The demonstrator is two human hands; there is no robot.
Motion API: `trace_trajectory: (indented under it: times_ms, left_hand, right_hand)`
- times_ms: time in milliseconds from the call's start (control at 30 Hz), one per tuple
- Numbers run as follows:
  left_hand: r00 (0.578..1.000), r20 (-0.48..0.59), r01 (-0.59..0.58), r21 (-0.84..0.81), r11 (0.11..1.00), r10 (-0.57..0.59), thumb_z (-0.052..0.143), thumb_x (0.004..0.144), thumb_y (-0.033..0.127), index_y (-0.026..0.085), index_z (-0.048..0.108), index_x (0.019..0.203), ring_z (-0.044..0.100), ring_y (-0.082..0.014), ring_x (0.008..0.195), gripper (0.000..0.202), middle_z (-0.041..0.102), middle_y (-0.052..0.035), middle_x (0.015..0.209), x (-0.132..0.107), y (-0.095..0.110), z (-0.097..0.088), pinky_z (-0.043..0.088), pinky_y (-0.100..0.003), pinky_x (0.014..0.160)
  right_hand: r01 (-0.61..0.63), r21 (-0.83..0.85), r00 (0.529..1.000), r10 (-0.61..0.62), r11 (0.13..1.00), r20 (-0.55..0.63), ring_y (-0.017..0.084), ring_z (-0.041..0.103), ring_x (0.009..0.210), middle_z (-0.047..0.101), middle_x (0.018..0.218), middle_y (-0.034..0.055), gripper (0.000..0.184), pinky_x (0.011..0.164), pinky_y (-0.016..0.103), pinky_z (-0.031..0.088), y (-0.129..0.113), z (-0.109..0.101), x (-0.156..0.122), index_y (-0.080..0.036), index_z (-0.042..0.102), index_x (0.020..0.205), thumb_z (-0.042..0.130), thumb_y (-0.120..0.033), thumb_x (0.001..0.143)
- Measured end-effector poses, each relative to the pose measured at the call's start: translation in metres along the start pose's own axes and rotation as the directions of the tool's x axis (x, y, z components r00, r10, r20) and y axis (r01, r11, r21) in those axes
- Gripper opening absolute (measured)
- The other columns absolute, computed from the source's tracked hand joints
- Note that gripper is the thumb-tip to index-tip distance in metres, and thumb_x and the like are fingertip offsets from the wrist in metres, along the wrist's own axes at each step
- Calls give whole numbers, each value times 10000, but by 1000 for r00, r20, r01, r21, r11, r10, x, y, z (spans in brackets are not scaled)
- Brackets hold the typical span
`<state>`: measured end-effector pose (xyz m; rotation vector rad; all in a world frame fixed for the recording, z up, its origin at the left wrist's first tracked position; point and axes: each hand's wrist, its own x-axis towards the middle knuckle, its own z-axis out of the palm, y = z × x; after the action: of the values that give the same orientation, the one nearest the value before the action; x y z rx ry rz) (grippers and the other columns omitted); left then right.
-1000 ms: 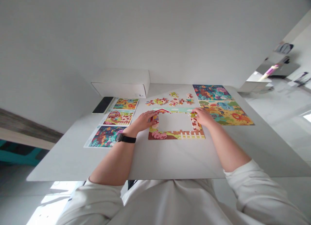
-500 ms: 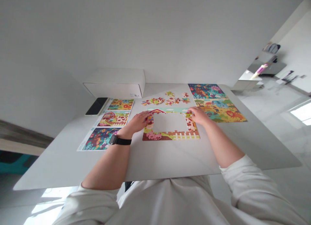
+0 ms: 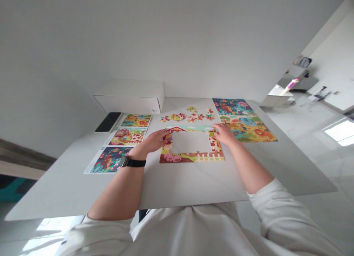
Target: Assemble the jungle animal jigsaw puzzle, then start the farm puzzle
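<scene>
A jigsaw puzzle lies on the white table as a border of joined pieces around a bare rectangle, with a red barn at its top left and a white fence along its bottom. My left hand rests flat on the puzzle's left side, fingertips by the barn. My right hand lies on the top right corner of the border. Neither hand visibly holds a piece. Several loose puzzle pieces lie in small clusters just beyond the border.
Printed picture sheets lie in a column left of the puzzle, and two more lie to the right. A white cardboard box and a black phone stand at the table's far left. A black watch circles my left wrist.
The whole scene has shifted left and slightly down in view as my head moved. Both hands stay on the puzzle border, and no piece has visibly moved.
</scene>
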<state>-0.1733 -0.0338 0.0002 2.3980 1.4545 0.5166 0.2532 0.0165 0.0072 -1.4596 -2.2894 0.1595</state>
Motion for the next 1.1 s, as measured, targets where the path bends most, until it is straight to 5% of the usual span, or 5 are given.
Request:
trace_trajectory:
  times_ms: [233, 400, 600, 733, 1100]
  left_hand:
    - [975, -98, 203, 2, 979, -202, 535, 956, 289, 249, 792, 1210, 676, -276, 1283, 363, 753, -88, 1365, -3, 15, -15, 497, -374, 1121]
    - [758, -385, 501, -174, 848, -527, 421, 1035, 361, 196, 780, 1045, 733, -245, 812, 396, 780, -74, 796, -4, 27, -37, 500, -306, 737]
    - [620, -411, 449, -513, 732, -668, 347, 1039, 655, 231, 537, 571, 538, -181, 457, 660, 475, -21, 420, 2, 36, -39, 392, -288, 525]
    - [657, -392, 367, -579, 728, -644, 371, 1025, 643, 225, 625, 721, 538, -170, 436, 576, 450, 21, 424, 23, 39, -38, 371, -263, 497]
    - [851, -226, 478, -45, 877, -475, 646, 893, 333, 225, 783, 1059, 714, -224, 881, 240, 811, -69, 1002, 106, 32, -35, 471, -280, 723]
  right_hand:
    - [7, 24, 1000, -8, 1000, 6, 283, 694, 1204, 774, 1252, 107, 399, 1121, 456, 514, 0, 4, 1, -222, 805, 1120, 572, -54, 843]
    - [-6, 46, 995, 10, 999, -97, 296, 709, 1143, 779, 1186, 133, 325, 1079, 464, 536, -2, 8, 3, -203, 788, 1132, 579, -121, 897]
    - [-72, 121, 980, 93, 990, -177, 265, 737, 904, 799, 970, 99, 261, 884, 395, 570, -11, 9, 4, -208, 780, 1128, 590, -248, 953]
    - [-156, 129, 976, 172, 979, -130, 216, 649, 612, 691, 651, 18, 254, 664, 321, 498, -15, 9, 4, -217, 798, 1092, 624, -330, 946]
    - [-112, 202, 952, 164, 973, -259, 234, 680, 754, 742, 811, 66, 372, 790, 346, 539, -10, 11, 7, -194, 773, 1172, 564, -196, 863]
